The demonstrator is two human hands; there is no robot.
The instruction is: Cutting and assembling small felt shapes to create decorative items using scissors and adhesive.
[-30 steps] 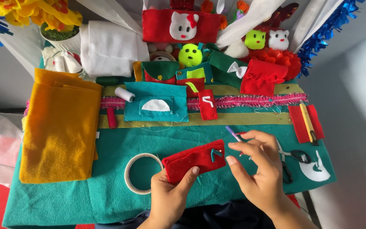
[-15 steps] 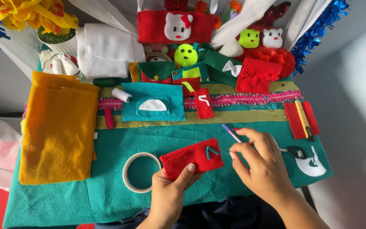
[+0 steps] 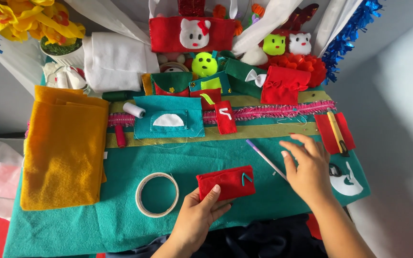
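Pouch (image 3: 226,183) of red felt lies on the desk (image 3: 120,220) just right of the tape ring (image 3: 157,194), pinched by the left hand (image 3: 198,217). Right hand (image 3: 307,167), fingers spread and holding nothing, covers the purple pen (image 3: 265,158); grip it mid-shaft.

Matt red felt pouch (image 3: 226,183), seemingly fuzzy

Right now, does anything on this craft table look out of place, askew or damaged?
Nothing looks damaged or spilled. The left hand holds a red felt pouch slightly tilted; the right hand is flat beside a purple pen lying diagonally. Loose threads trail off the pink trim, ordinary for sewing work.
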